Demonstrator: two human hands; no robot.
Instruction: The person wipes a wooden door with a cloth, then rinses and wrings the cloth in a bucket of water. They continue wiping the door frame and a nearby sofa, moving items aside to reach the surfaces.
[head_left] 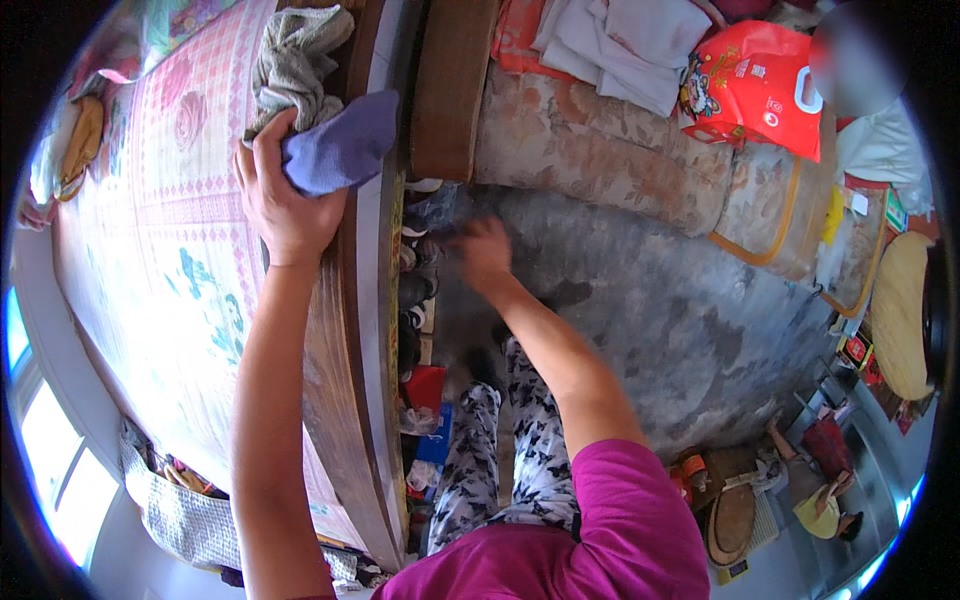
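At the bed's wooden edge my left hand [285, 205] is closed on a purple sock [342, 146], its toe end sticking out to the right. A crumpled grey-green knit cloth [295, 65] rises just beyond the fingers, touching them; whether the hand grips it too I cannot make out. Low over the floor, my right hand [484, 252] reaches toward the row of shoes [414, 290] along the foot of the bed. Motion blurs its fingers, so their pose and anything in them do not show.
The bed [150, 260] with a pink-checked cover fills the left. A floral sofa [600, 150] stands at the far right, bearing folded white cloths [630, 50] and a red bag [755, 85]. Grey floor [640, 330] lies between. A red box [424, 387] sits near my legs.
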